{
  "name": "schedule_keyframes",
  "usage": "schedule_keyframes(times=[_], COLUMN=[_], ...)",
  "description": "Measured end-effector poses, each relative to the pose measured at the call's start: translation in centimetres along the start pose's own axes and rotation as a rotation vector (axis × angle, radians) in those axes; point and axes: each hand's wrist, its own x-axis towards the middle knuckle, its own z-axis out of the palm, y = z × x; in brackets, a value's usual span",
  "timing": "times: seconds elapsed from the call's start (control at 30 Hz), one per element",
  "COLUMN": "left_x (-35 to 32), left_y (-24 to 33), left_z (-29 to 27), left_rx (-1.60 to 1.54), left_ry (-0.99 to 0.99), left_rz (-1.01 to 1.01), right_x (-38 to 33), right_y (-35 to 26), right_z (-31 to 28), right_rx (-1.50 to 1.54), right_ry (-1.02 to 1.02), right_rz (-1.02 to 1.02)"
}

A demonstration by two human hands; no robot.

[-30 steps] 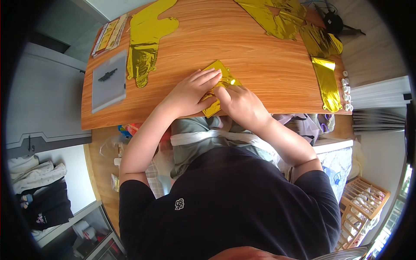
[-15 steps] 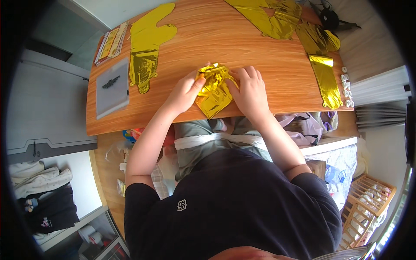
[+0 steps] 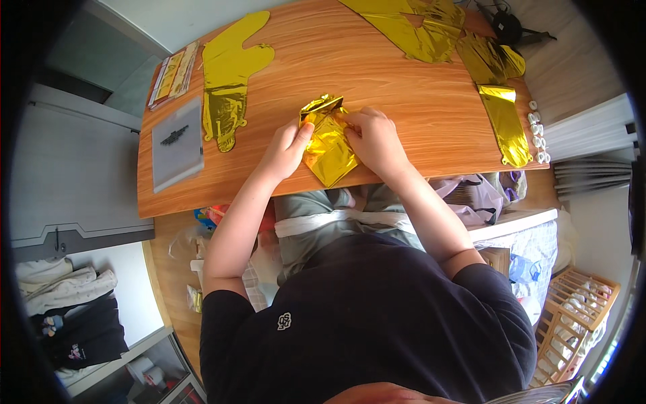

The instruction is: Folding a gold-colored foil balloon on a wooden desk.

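Observation:
A folded gold foil balloon [image 3: 330, 156] lies near the table's front edge, its lower corner pointing toward me and its upper part creased and raised. My left hand [image 3: 286, 149] grips its left side, thumb on top and the other fingers mostly hidden beneath. On the opposite side, my right hand [image 3: 378, 140] has its fingers bent and pinched at the upper right edge of the foil. Another flat gold foil balloon [image 3: 232, 60] lies to the left, well apart from my hands.
More gold foil pieces [image 3: 424, 34] cover the far right of the wooden table [image 3: 303, 54], with a gold strip [image 3: 505, 128] beside several small white rolls [image 3: 535, 131]. At left lie a clear plastic sleeve [image 3: 177, 151] and some printed packets [image 3: 173, 74]. A black device [image 3: 506, 27] stands at the back right.
My right hand's fingers have curled inward from a more spread pose onto the foil's edge. The foil's top has shifted, showing a straighter folded flap. My left hand keeps its grip.

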Motion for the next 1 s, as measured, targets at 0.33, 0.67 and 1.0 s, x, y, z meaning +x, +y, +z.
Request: schedule_keyframes(times=[0.33,0.67,1.0], left_x=[0.0,-0.2,-0.2], left_y=[2.1,2.4,2.6], left_z=[0.9,1.2,0.7], left_rx=[0.207,0.450,0.218], left_ry=[-0.106,-0.135,-0.161], left_rz=[0.140,0.227,0.097], right_x=[-1.2,-2.9,-3.2], right_y=[-0.7,0.1,0.3], right_z=[0.7,-3.9,-2.2], right_rx=[-0.378,-0.009,0.098], right_ry=[0.021,-0.036,0.088], right_rz=[-0.142,-0.162,0.093])
